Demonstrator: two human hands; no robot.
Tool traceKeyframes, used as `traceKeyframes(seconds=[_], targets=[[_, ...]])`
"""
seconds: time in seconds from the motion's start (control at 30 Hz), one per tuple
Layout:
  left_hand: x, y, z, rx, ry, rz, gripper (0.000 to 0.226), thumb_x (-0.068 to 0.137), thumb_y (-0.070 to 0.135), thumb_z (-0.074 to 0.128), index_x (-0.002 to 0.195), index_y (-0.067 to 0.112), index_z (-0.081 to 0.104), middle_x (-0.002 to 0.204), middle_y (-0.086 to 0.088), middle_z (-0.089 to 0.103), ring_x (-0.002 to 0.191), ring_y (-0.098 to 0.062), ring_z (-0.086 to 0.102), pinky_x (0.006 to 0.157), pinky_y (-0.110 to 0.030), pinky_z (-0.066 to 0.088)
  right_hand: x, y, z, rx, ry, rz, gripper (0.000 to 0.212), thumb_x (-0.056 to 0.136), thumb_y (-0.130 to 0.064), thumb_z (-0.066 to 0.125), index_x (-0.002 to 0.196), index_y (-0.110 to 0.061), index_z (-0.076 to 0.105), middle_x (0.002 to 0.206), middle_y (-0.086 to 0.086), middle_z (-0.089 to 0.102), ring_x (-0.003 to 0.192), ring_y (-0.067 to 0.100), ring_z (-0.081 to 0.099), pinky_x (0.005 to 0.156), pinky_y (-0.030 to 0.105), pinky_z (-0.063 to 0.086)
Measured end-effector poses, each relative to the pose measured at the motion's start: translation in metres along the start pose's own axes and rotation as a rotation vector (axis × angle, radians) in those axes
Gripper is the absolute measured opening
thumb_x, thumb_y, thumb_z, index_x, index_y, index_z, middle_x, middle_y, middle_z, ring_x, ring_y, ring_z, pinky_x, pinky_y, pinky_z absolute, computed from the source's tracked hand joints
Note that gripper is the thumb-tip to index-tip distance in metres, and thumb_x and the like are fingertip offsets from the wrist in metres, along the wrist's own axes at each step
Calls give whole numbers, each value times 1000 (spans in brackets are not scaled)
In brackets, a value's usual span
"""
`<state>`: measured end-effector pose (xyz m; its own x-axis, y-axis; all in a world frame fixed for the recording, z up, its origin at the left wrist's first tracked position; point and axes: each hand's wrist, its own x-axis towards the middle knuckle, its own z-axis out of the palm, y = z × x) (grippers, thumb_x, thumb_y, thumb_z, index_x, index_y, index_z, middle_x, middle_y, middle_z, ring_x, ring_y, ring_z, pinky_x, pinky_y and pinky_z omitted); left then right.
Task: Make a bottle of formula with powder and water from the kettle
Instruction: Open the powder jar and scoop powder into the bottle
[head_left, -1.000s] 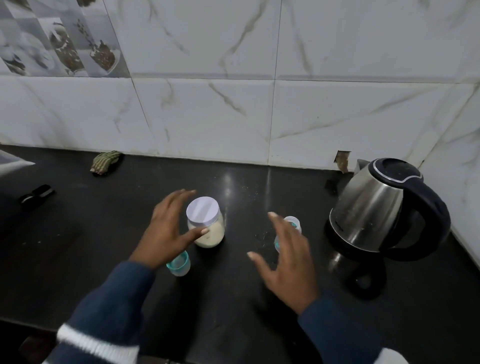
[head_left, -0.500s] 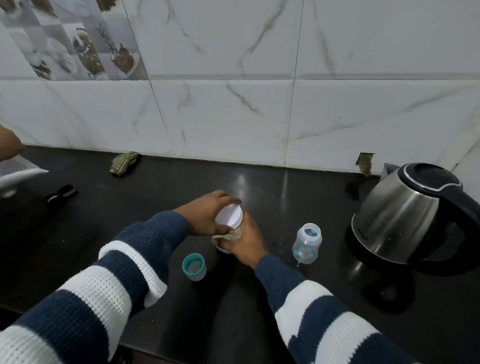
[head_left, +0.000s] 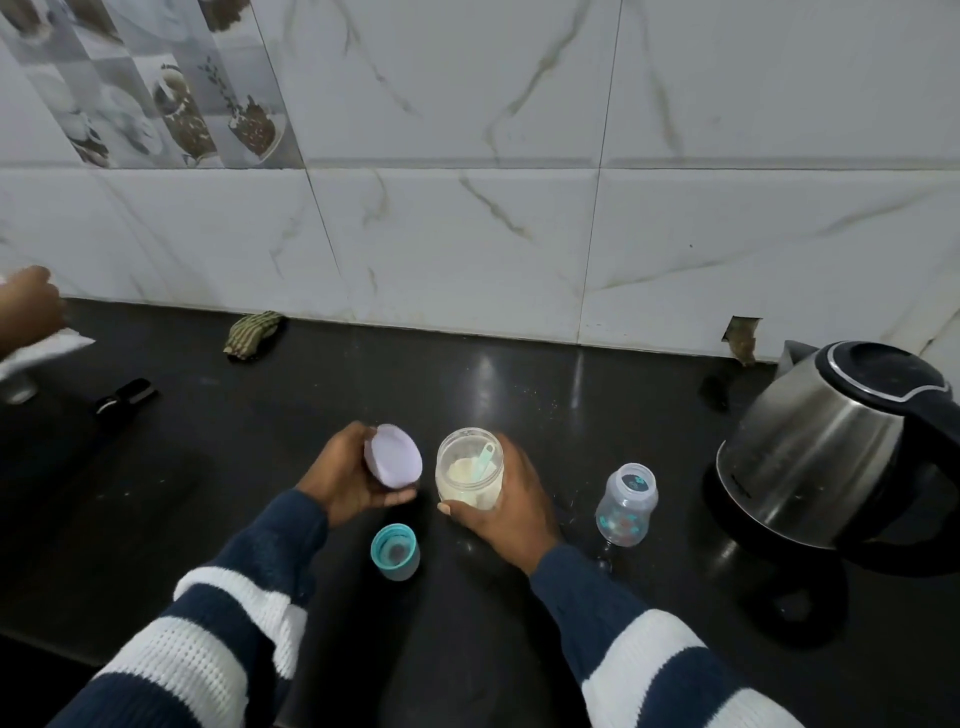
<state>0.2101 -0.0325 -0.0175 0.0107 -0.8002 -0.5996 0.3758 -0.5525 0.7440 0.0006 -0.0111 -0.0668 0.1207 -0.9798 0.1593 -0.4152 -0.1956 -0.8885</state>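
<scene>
Formula jar (head_left: 469, 470) open in right hand (head_left: 511, 512) grip, lid (head_left: 393, 463) clasped in left hand (head_left: 345, 475) beside it

Dim cool light, glare streak on the dark counter (head_left: 483, 374), wide-angle edge bending.

Glossy black stone table (head_left: 519, 374), brushed steel kettle (head_left: 815, 462) with matt black plastic lid, clear plastic jar (head_left: 469, 467), translucent plastic bottle (head_left: 626, 506), glossy marble-look wall tiles (head_left: 519, 208), knitted sleeves (head_left: 208, 639)
</scene>
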Motion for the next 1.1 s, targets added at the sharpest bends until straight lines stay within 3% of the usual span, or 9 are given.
traceKeyframes(seconds=[0.17, 0.3, 0.47, 0.53, 0.6, 0.67, 0.77, 0.9, 1.1], targets=[[10, -13, 1, 351, 159, -29, 28, 97, 29, 42, 107, 6, 52, 96, -20, 61, 79, -36, 63, 62, -41, 55, -8, 1, -4, -43, -14, 2, 85, 55, -47, 84, 129, -37, 43, 125, -13, 55, 118, 9, 51, 97, 31, 46], [11, -11, 10, 622, 193, 0, 36, 98, 35, 44, 111, 5, 58, 96, -18, 62, 78, -29, 61, 61, -33, 52, -9, -3, -9, -35, -35, 12, 85, 56, -44, 85, 130, -37, 43, 126, -13, 55, 118, 8, 50, 96, 27, 44], [9, -4, 11, 1134, 335, 343, 38, 95, 41, 48, 115, 12, 62, 116, -9, 61, 103, -26, 58, 93, -38, 47, -8, -1, -8, -8, -90, 100, 106, 56, -53, 86, 145, -30, 32, 144, -6, 46, 132, 13, 44, 109, 37, 41], [-8, -5, 24, 1070, 309, 575, 32, 96, 34, 51, 118, 14, 64, 113, -2, 63, 103, -20, 58, 93, -31, 45, -9, -5, -12, -1, -132, 171, 119, 60, -48, 88, 153, -22, 18, 154, 0, 32, 140, 18, 35, 113, 35, 33], [-23, -10, 39, 928, 231, 638, 24, 95, 29, 55, 107, 16, 70, 97, -2, 69, 85, -16, 62, 77, -27, 50, -12, -10, -19, 0, -58, 189, 118, 59, -54, 84, 153, -20, 21, 152, 2, 33, 135, 20, 41, 111, 38, 38], [-29, -18, 48, 817, 143, 583, 18, 93, 28, 59, 99, 18, 72, 84, -3, 70, 66, -13, 61, 57, -23, 50, -18, -19, -27, -52, 70, 96, 94, 63, -60, 74, 143, -24, 41, 136, -2, 45, 119, 19, 53, 98, 43, 49], [-28, -28, 52, 758, 115, 523, 17, 92, 18, 62, 105, 17, 71, 80, 0, 69, 53, -8, 59, 51, -20, 51, -12, -39, -43, -399, 127, -90, 38, 82, -42, 66, 118, -30, 64, 114, -5, 51, 111, 17, 50, 80, 36, 51], [-25, -36, 51, 662, 86, 483, 23, 93, 10, 57, 111, 15, 70, 70, -4, 64, 52, -12, 60, 53, -27, 52, 14, -62, -54, -830, -90, -167, 27, 91, -24, 55, 111, -30, 71, 113, 3, 53, 111, 23, 47, 79, 36, 50], [-28, -39, 54, 569, 66, 468, 22, 94, 9, 56, 109, 16, 70, 65, -8, 60, 52, -17, 59, 56, -31, 54, 47, -82, -54, -1008, -476, -26, 37, 84, -17, 54, 118, -21, 68, 119, 8, 64, 107, 28, 62, 84, 38, 53]])
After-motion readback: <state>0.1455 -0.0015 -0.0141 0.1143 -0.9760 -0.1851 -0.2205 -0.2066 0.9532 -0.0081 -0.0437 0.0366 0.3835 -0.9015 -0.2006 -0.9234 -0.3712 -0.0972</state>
